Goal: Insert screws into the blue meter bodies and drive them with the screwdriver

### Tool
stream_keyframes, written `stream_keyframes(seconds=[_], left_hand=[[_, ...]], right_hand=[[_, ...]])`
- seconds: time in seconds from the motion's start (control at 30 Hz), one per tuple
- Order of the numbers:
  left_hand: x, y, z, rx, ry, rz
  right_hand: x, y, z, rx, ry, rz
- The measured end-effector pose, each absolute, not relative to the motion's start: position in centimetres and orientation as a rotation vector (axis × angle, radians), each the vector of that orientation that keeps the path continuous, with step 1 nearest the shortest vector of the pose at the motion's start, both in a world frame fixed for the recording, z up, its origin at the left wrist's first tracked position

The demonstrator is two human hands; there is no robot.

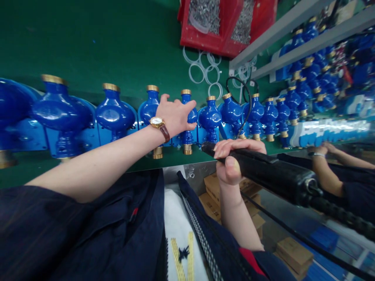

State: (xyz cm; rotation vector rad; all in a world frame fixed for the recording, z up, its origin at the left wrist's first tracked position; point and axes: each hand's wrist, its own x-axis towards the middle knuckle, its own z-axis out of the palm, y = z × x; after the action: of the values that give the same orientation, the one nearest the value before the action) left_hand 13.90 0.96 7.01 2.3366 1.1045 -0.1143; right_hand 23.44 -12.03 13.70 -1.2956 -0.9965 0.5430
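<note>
A long row of blue water-meter bodies with brass ends stands across the green bench (88, 43). My left hand (175, 115), with a watch on its wrist, reaches out and wraps its fingers round one blue meter body (187, 117) in the middle of the row. My right hand (234, 158) is closed round a black powered hand tool (272, 171), held near the bench's front edge with its tip pointing left towards that meter. A black cable runs from the tool's rear to the right.
Red bins (227, 23) of small metal parts stand at the back. White plastic rings (205, 70) lie beside them. A grey rail (293, 31) with more blue bodies runs at the right. Another person's arm (325, 164) rests at the right. Cardboard boxes (216, 191) sit below.
</note>
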Motion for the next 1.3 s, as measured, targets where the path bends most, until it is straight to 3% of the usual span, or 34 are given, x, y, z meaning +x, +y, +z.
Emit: stream_keyframes(seconds=[0.47,0.7,1.3], left_hand=[[14.0,1.2,7.3,2.342,1.147,-0.206],[16.0,-0.1,9.0,2.428,1.121,0.030],[22.1,-0.9,6.6,2.436,1.074,-0.120]], right_hand=[[25.0,-12.4,13.5,-1.206,-0.993,0.483],[25.3,-13.6,13.7,-1.202,-0.958,0.477],[26.4,-14.2,14.2,-1.218,-0.983,0.617]])
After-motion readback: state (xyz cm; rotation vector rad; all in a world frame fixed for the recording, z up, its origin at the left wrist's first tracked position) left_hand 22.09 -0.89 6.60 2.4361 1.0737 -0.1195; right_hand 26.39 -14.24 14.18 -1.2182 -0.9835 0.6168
